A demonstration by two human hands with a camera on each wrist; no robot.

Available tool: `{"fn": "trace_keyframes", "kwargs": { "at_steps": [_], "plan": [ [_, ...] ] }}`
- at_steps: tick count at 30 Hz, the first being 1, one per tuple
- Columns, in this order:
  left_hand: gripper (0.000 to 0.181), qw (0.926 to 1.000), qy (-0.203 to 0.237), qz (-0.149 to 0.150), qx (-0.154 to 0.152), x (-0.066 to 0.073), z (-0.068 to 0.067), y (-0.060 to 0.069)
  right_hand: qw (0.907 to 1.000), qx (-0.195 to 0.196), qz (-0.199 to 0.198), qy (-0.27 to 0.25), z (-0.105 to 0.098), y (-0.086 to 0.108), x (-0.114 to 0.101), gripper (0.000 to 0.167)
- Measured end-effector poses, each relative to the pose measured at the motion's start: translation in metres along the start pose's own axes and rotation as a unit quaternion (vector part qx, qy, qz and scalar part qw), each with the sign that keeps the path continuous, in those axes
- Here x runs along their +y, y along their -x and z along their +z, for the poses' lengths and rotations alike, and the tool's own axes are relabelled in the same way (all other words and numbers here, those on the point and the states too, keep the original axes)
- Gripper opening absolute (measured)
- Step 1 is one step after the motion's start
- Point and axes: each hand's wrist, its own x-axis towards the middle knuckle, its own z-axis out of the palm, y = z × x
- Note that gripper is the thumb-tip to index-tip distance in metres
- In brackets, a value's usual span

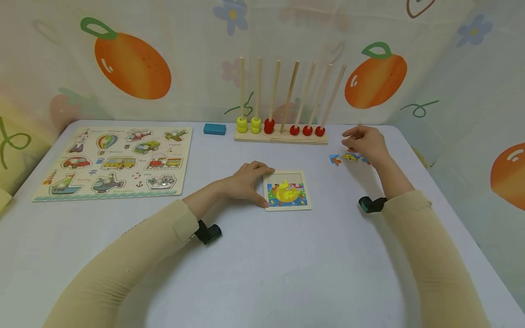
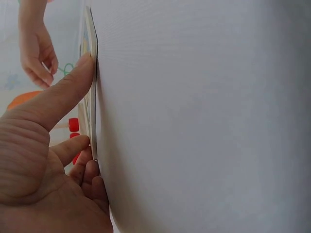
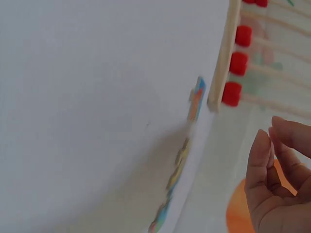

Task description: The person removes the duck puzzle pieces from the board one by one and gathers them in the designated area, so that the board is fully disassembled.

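Observation:
A small wooden-framed jigsaw puzzle (image 1: pixel 287 206) with a yellow duck picture lies flat on the table; its upper strip is bare board. My left hand (image 1: pixel 248 182) holds its left side, thumb at the near corner and fingers at the far corner. In the left wrist view the thumb (image 2: pixel 63 97) presses along the frame's edge. My right hand (image 1: pixel 367 142) hovers above several loose puzzle pieces (image 1: pixel 335 159) at the right. Its fingers are loosely bent, with nothing visible between them. The right wrist view shows those fingers (image 3: pixel 260 160) apart from the pieces (image 3: pixel 196 102).
Behind the puzzle stands a wooden peg rack (image 1: pixel 283 138) with yellow and red beads. A blue block (image 1: pixel 214 129) lies beside it. To the left is a vehicle peg board (image 1: pixel 139 157). A fruit-patterned curtain (image 1: pixel 197 59) backs the white table (image 1: pixel 279 269).

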Motion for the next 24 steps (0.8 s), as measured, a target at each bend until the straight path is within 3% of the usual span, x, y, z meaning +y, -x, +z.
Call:
{"fn": "trace_keyframes", "kwargs": {
  "at_steps": [5,13,24],
  "plan": [
    [0.092,1.0000,-0.001,-0.001,0.000,0.001,0.000,0.000,0.9992,-0.020,-0.033,0.007,0.011,0.004,-0.016,0.035],
    [0.092,1.0000,0.001,0.001,-0.001,0.001,-0.001,0.001,0.9972,-0.054,-0.052,0.007,0.037,0.013,-0.033,0.032],
    [0.092,1.0000,-0.005,0.001,-0.002,0.000,0.000,-0.001,0.9856,-0.137,-0.099,-0.009,0.070,0.027,-0.044,0.029]
  ]
}}
